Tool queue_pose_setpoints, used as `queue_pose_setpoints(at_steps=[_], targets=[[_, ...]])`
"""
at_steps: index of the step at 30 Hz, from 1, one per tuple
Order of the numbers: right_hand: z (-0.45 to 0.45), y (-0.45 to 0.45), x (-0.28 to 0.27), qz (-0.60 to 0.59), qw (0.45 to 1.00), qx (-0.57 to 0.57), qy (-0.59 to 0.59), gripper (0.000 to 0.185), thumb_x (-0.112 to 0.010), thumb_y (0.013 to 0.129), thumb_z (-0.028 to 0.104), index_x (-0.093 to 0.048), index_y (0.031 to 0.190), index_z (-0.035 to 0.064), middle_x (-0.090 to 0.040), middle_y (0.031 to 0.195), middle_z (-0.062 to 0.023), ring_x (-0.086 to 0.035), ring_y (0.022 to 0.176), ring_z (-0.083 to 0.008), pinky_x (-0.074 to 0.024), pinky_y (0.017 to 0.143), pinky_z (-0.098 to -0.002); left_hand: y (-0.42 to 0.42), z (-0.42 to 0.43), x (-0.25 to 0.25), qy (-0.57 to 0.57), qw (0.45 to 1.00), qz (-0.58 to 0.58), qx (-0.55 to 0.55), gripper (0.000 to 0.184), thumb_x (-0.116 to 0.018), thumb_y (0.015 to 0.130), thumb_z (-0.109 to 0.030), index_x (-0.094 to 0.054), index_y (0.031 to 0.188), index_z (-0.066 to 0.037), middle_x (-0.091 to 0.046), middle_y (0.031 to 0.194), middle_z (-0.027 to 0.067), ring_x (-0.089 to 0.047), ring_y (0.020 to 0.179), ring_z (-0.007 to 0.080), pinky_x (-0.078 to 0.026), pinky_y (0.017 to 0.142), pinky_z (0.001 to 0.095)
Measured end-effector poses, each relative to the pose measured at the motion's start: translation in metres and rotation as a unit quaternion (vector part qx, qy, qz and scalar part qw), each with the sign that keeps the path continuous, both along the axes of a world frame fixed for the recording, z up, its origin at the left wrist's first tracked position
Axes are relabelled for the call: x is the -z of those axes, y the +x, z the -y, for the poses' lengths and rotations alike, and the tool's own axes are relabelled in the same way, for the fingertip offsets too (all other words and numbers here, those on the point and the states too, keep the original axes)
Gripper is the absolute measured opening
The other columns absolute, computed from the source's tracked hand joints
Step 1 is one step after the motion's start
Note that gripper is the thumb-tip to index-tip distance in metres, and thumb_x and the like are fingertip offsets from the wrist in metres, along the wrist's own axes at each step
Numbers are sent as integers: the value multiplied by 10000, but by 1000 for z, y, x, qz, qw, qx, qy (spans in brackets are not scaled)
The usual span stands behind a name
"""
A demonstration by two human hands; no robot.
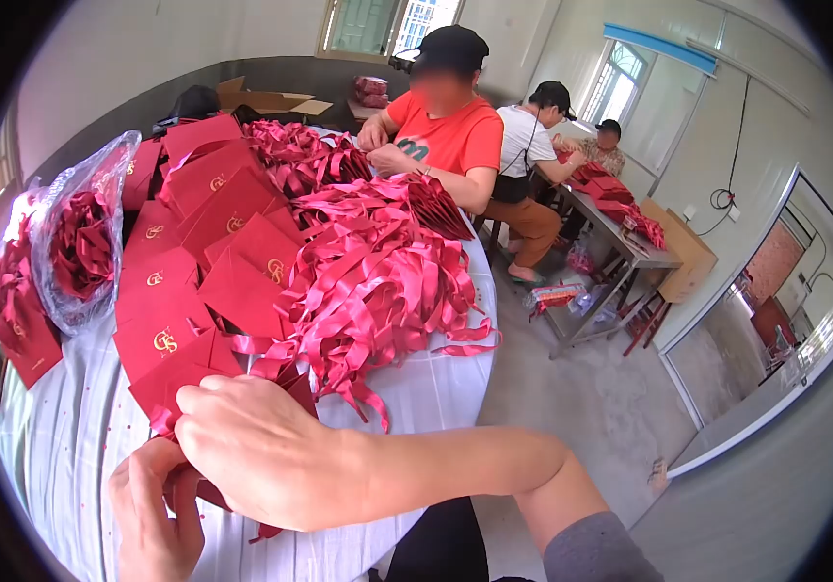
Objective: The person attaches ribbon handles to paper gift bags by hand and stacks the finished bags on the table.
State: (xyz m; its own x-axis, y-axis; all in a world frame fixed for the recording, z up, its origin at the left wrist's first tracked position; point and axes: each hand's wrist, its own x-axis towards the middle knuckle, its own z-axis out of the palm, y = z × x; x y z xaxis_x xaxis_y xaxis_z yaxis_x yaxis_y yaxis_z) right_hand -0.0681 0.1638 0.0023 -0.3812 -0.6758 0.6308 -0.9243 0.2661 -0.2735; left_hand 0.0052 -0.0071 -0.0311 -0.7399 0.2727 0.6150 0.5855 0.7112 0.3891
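Close together at the table's near edge are both my hands. My left hand (157, 500) has its fingers curled around a red piece, with pink ribbon showing at the fingertips. Over it, my right hand (261, 451) is closed, knuckles up, and its fingertips are hidden, so what it pinches cannot be made out. Just beyond them lie overlapping red bags (160, 335) with gold lettering. A big heap of pink ribbons (378, 281) attached to red bags rises to their right.
A clear plastic bag (82, 238) of red items stands at the left of the white-covered table (58, 456). Across it sits a person in a red shirt (450, 136). Two more people work at a metal table (620, 233) farther back.
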Motion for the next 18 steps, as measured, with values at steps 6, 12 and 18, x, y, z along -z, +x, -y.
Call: queue_pose_setpoints(at_steps=[6,12,18], targets=[[-1,-29,-23,199,961,-126,144,132,-523,741,82,-597,701,-20,-584,734,-166,-578,697,-340,-453,653,-419,10,2,-2,-108,994,20,-27,622,-584,738,148,-309,1288,53,-553,944,140,-505,791,255,-422,721,315],[5,-37,-39,270,926,-93,247,171,-515,722,84,-641,707,-30,-612,678,-193,-609,674,-297,-461,662,-390,9,-2,-1,-47,998,5,-44,498,-610,746,122,-382,1186,64,-535,894,125,-496,736,223,-416,623,290],[12,-37,-32,277,945,-68,157,94,-547,603,31,-606,560,-29,-546,597,-244,-596,603,-371,-460,562,-436,-5,-3,-2,8,1000,-20,10,247,-633,737,93,-496,929,23,-564,765,105,-533,560,198,-415,503,283]])
